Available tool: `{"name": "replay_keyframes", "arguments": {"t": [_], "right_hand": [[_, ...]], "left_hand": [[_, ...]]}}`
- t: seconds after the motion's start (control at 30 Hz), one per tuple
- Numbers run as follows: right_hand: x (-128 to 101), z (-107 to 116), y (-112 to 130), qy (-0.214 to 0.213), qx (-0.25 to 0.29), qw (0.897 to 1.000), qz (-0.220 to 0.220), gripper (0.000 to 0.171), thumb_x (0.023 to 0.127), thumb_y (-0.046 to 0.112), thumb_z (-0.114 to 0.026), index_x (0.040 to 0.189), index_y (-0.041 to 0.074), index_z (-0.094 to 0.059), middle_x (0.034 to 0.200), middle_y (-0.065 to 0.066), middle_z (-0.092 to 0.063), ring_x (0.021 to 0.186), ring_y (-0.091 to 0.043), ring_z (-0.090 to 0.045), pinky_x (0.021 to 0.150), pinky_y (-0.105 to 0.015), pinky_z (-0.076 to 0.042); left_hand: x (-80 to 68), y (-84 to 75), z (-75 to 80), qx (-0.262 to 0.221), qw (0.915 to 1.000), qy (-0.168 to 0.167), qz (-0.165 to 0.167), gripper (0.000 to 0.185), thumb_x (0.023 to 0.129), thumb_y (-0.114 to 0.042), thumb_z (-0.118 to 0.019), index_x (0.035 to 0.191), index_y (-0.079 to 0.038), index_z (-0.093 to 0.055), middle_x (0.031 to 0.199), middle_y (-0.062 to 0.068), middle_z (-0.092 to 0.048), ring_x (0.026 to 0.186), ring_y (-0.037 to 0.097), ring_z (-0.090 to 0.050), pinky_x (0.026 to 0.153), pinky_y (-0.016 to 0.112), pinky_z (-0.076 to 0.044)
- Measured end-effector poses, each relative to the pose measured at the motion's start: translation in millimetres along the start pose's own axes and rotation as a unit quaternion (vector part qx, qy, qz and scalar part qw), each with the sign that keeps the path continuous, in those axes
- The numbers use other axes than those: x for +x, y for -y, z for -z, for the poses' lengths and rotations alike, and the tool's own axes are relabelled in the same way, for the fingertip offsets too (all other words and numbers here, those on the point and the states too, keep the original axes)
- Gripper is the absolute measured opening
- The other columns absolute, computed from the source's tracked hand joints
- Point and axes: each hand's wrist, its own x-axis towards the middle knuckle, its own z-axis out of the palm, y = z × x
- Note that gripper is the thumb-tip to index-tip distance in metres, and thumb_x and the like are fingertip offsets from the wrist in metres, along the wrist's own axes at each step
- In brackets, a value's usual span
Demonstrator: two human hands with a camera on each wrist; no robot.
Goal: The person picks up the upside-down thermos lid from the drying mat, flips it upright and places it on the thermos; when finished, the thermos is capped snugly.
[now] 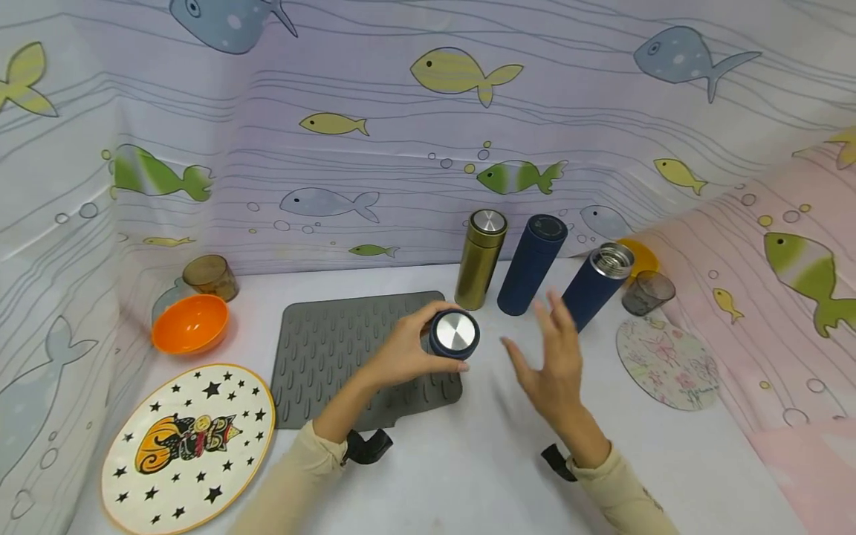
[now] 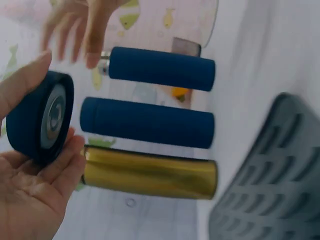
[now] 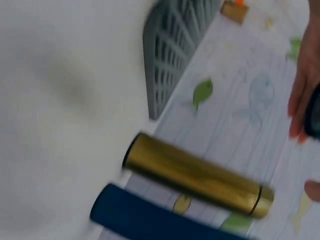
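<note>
Round steel-faced navy lid [image 1: 455, 334], ribbed grey mat [image 1: 334, 349]

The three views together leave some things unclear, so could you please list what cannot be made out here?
- Right hand: motion-blurred in the head view, finger pose unclear.
- Open navy bottle: its contents are too small to see in the head view.
- Navy lid: its underside is hidden by the left hand.
- Right wrist view: blurred; the navy bottle is cut off by the bottom edge.

The head view looks down over the worktop [image 1: 468, 461]; both close, rolled wrist views share the gold flask [image 2: 150, 172].
</note>
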Motion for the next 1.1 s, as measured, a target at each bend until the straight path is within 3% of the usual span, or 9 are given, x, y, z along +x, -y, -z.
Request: {"name": "replay_keyframes", "arguments": {"t": [0.1,0.2,0.27,0.37,0.43,0.6,0.77,0.97,1.1], "right_hand": [[11,10,-28,-0.062,-0.024,0.986,-0.153,0.078,0.079,0.024,-0.085,0.139,-0.005,-0.045,0.152,-0.022,-0.039,0.143,-0.034,-0.035,0.121,-0.040,-0.026],[19,15,-58,-0.084,-0.028,0.951,-0.298,0.095,0.076,0.028,-0.088,0.150,0.005,-0.032,0.158,-0.011,-0.028,0.147,-0.019,-0.025,0.122,-0.033,-0.019],[22,14,-77,-0.073,-0.017,0.921,-0.382,0.105,0.076,0.034,-0.087,0.155,0.011,-0.021,0.160,-0.006,-0.021,0.148,-0.014,-0.020,0.122,-0.029,-0.016],[19,6,-101,-0.048,0.006,0.887,-0.458,0.108,0.077,0.036,-0.086,0.156,0.014,-0.016,0.160,-0.005,-0.023,0.148,-0.015,-0.023,0.122,-0.027,-0.016],[17,1,-111,-0.047,0.015,0.876,-0.480,0.103,0.078,0.031,-0.086,0.155,0.013,-0.020,0.158,-0.007,-0.030,0.147,-0.018,-0.029,0.121,-0.029,-0.020],[13,-6,-100,-0.067,0.029,0.883,-0.464,0.085,0.078,0.020,-0.085,0.148,0.010,-0.037,0.146,-0.008,-0.048,0.136,-0.021,-0.045,0.117,-0.034,-0.032],[11,-12,-48,-0.032,0.070,0.902,-0.425,0.079,0.073,0.015,-0.089,0.140,0.004,-0.047,0.136,-0.013,-0.057,0.125,-0.026,-0.054,0.105,-0.045,-0.043],[16,-16,21,0.025,0.118,0.905,-0.409,0.074,0.074,0.003,-0.086,0.136,-0.006,-0.047,0.129,-0.026,-0.058,0.114,-0.037,-0.058,0.094,-0.051,-0.047],[20,-16,50,0.043,0.134,0.908,-0.395,0.069,0.075,-0.002,-0.083,0.134,-0.011,-0.047,0.125,-0.029,-0.058,0.112,-0.041,-0.059,0.092,-0.055,-0.049]], "left_hand": [[18.6,-11.9,2.0,0.011,0.9998,-0.015,-0.005,0.074,0.070,-0.015,-0.090,0.135,-0.014,-0.054,0.130,0.003,-0.062,0.121,0.020,-0.059,0.106,0.041,-0.046],[36.6,-25.1,4.2,0.018,0.9994,-0.028,-0.013,0.074,0.071,-0.017,-0.090,0.135,-0.013,-0.053,0.129,0.004,-0.062,0.121,0.021,-0.059,0.105,0.040,-0.047],[46.8,-32.5,5.2,0.019,0.9991,-0.032,-0.020,0.074,0.072,-0.017,-0.089,0.136,-0.013,-0.053,0.128,0.005,-0.062,0.123,0.020,-0.059,0.106,0.039,-0.046],[58.2,-39.8,6.0,0.015,0.9989,-0.032,-0.031,0.075,0.072,-0.017,-0.089,0.137,-0.011,-0.052,0.129,0.005,-0.062,0.125,0.020,-0.057,0.110,0.039,-0.043],[62.5,-42.8,6.2,0.012,0.9989,-0.031,-0.034,0.075,0.072,-0.017,-0.089,0.137,-0.011,-0.052,0.130,0.004,-0.061,0.126,0.019,-0.055,0.112,0.039,-0.040],[61.9,-47.6,6.8,0.012,0.9988,-0.036,-0.031,0.075,0.073,-0.019,-0.089,0.138,-0.014,-0.052,0.131,0.002,-0.060,0.128,0.019,-0.053,0.114,0.042,-0.037],[57.9,-46.3,6.3,0.013,0.9983,-0.045,-0.034,0.074,0.073,-0.017,-0.088,0.138,-0.013,-0.052,0.131,0.005,-0.060,0.128,0.021,-0.053,0.113,0.046,-0.038],[56.1,-47.1,-0.8,0.004,0.9980,-0.037,-0.051,0.075,0.074,-0.012,-0.087,0.139,-0.008,-0.050,0.133,0.008,-0.059,0.127,0.022,-0.055,0.113,0.045,-0.040],[57.6,-48.8,-9.0,-0.009,0.9981,-0.025,-0.056,0.076,0.074,-0.010,-0.087,0.139,-0.006,-0.049,0.130,0.012,-0.060,0.119,0.023,-0.061,0.104,0.039,-0.049]]}}
